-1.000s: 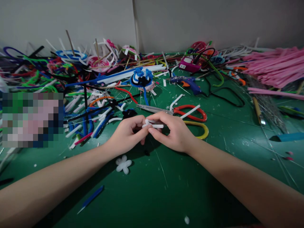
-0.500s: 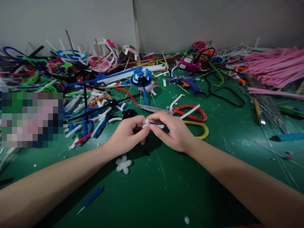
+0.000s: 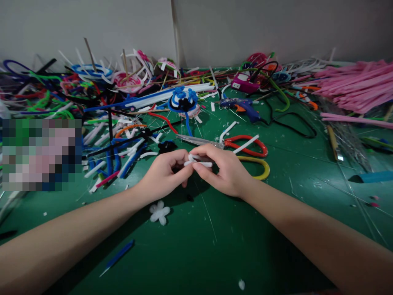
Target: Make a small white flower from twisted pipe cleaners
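Note:
Between my fingertips is a bent white pipe cleaner (image 3: 202, 164), pinched from both sides above the green table. My left hand (image 3: 167, 172) closes on its left end with thumb and forefinger. My right hand (image 3: 225, 170) grips it from the right; part of the piece is hidden by the fingers. Just beyond the hands lie scissors (image 3: 247, 145) with one red and one yellow handle loop, partly covered by my right hand. A white fuzzy five-petal flower (image 3: 159, 212) rests on the table below my left hand. Nearer to me lies a slim blue tool (image 3: 118, 257) with a pale pointed tip.
A blue glue gun (image 3: 242, 107) with a black cord lies behind the scissors. Cut pipe cleaner pieces (image 3: 132, 155) are heaped at left, and a pink bundle (image 3: 356, 86) lies at back right. A blue-and-white coiled flower (image 3: 183, 100) sits ahead. A cutter (image 3: 334, 143) lies at right.
Almost nothing differs. Both hands stay in place on the white pipe cleaner, with at most a tiny shift of the fingertips.

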Demonstrator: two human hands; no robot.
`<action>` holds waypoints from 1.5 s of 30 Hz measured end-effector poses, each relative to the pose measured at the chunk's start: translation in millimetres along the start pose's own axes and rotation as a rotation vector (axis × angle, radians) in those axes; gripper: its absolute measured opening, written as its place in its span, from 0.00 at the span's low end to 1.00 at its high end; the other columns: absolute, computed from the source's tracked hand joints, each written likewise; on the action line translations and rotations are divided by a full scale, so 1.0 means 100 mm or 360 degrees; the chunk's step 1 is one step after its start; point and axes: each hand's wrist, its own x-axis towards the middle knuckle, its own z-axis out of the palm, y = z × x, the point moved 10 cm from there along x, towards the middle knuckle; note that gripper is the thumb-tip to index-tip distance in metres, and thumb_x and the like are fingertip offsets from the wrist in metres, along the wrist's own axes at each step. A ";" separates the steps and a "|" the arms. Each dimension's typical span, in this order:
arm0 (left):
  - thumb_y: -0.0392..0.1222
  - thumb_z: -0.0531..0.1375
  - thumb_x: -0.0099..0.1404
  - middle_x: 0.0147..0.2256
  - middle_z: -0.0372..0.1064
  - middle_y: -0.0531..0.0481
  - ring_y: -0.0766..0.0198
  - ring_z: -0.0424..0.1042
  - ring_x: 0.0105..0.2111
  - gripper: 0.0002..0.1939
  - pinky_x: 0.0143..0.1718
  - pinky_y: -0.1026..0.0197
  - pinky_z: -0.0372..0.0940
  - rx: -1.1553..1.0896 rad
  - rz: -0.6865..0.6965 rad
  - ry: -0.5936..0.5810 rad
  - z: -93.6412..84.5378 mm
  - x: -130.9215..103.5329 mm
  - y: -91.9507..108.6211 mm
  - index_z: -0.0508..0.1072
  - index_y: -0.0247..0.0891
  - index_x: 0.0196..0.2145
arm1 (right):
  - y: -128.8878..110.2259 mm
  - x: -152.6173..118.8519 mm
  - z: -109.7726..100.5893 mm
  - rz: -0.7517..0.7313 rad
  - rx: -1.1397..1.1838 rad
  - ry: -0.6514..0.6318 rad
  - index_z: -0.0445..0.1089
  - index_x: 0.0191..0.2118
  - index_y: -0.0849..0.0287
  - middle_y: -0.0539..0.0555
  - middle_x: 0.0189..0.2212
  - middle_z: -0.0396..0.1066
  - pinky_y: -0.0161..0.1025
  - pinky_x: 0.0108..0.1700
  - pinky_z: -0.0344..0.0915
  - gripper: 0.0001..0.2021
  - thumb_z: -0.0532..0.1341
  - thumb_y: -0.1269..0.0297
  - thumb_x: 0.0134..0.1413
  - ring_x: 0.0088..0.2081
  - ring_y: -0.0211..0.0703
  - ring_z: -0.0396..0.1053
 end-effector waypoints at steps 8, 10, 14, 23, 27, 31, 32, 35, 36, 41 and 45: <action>0.36 0.55 0.62 0.17 0.65 0.57 0.73 0.66 0.18 0.10 0.21 0.71 0.59 0.0007 0.0004 -0.0002 0.00 0.01 0.00 0.63 0.36 0.23 | -0.01 0.00 0.00 -0.0006 0.0001 0.0007 0.65 0.45 0.61 0.55 0.38 0.71 0.34 0.36 0.64 0.12 0.54 0.59 0.60 0.37 0.40 0.70; 0.36 0.54 0.62 0.17 0.65 0.57 0.73 0.66 0.18 0.09 0.21 0.71 0.59 -0.0001 -0.0007 -0.0005 0.00 0.01 -0.01 0.63 0.36 0.23 | -0.01 0.00 0.00 -0.0006 0.0002 0.0002 0.65 0.45 0.61 0.56 0.39 0.71 0.34 0.37 0.64 0.13 0.54 0.59 0.60 0.37 0.40 0.70; 0.35 0.54 0.62 0.17 0.65 0.57 0.73 0.66 0.18 0.09 0.20 0.71 0.59 -0.0003 -0.0016 -0.0021 0.01 0.01 -0.02 0.64 0.36 0.24 | 0.00 0.00 0.00 0.0009 -0.0005 0.0006 0.65 0.45 0.62 0.56 0.39 0.71 0.35 0.37 0.64 0.12 0.53 0.60 0.60 0.38 0.40 0.70; 0.36 0.54 0.62 0.17 0.65 0.57 0.73 0.66 0.18 0.09 0.20 0.70 0.59 0.0020 -0.0020 -0.0024 0.01 0.02 0.00 0.64 0.36 0.24 | 0.01 0.00 0.00 0.0020 0.0006 -0.0003 0.65 0.45 0.61 0.56 0.39 0.71 0.35 0.35 0.63 0.12 0.53 0.60 0.60 0.36 0.40 0.70; 0.36 0.54 0.62 0.17 0.65 0.57 0.72 0.66 0.18 0.09 0.20 0.70 0.60 0.0021 -0.0007 -0.0023 0.01 0.02 0.01 0.64 0.37 0.24 | 0.02 -0.01 0.00 0.0033 0.0010 -0.0013 0.65 0.45 0.60 0.55 0.39 0.71 0.35 0.35 0.63 0.12 0.53 0.60 0.60 0.36 0.40 0.69; 0.36 0.54 0.62 0.17 0.65 0.57 0.72 0.67 0.18 0.09 0.20 0.70 0.60 0.0029 -0.0008 -0.0026 0.01 0.01 0.01 0.64 0.37 0.23 | 0.01 0.00 0.00 0.0032 0.0009 -0.0017 0.65 0.45 0.61 0.55 0.38 0.71 0.35 0.36 0.63 0.12 0.53 0.59 0.60 0.36 0.40 0.70; 0.36 0.54 0.62 0.17 0.65 0.57 0.72 0.67 0.18 0.09 0.21 0.70 0.60 0.0032 -0.0011 -0.0027 0.01 0.01 0.01 0.64 0.37 0.24 | 0.01 0.00 0.01 0.0034 0.0011 -0.0021 0.65 0.45 0.61 0.55 0.38 0.71 0.34 0.35 0.63 0.12 0.53 0.59 0.60 0.36 0.40 0.70; 0.37 0.54 0.62 0.17 0.65 0.57 0.71 0.67 0.18 0.09 0.21 0.69 0.60 0.0035 -0.0014 -0.0037 0.02 0.02 0.01 0.64 0.37 0.24 | 0.01 0.00 0.01 0.0043 0.0013 -0.0027 0.64 0.45 0.61 0.55 0.38 0.71 0.34 0.36 0.63 0.12 0.53 0.59 0.61 0.36 0.40 0.69; 0.37 0.54 0.62 0.17 0.65 0.57 0.71 0.66 0.18 0.09 0.21 0.70 0.60 0.0039 -0.0018 -0.0037 0.02 0.02 0.00 0.64 0.37 0.24 | 0.01 0.00 0.01 0.0044 0.0012 -0.0026 0.64 0.45 0.61 0.55 0.39 0.71 0.34 0.36 0.63 0.12 0.53 0.59 0.61 0.36 0.40 0.69; 0.36 0.54 0.62 0.17 0.65 0.57 0.72 0.66 0.18 0.09 0.20 0.70 0.59 0.0056 -0.0023 -0.0025 0.01 0.01 -0.01 0.64 0.37 0.23 | 0.02 0.00 0.02 0.0050 0.0017 -0.0043 0.64 0.46 0.61 0.55 0.38 0.71 0.35 0.36 0.63 0.13 0.53 0.59 0.61 0.36 0.40 0.69; 0.36 0.54 0.62 0.17 0.65 0.57 0.72 0.66 0.18 0.09 0.21 0.70 0.59 0.0068 -0.0026 -0.0027 0.02 0.02 -0.01 0.63 0.37 0.24 | 0.03 0.00 0.03 0.0067 0.0032 -0.0067 0.63 0.46 0.61 0.56 0.39 0.71 0.35 0.36 0.63 0.13 0.52 0.59 0.61 0.36 0.40 0.69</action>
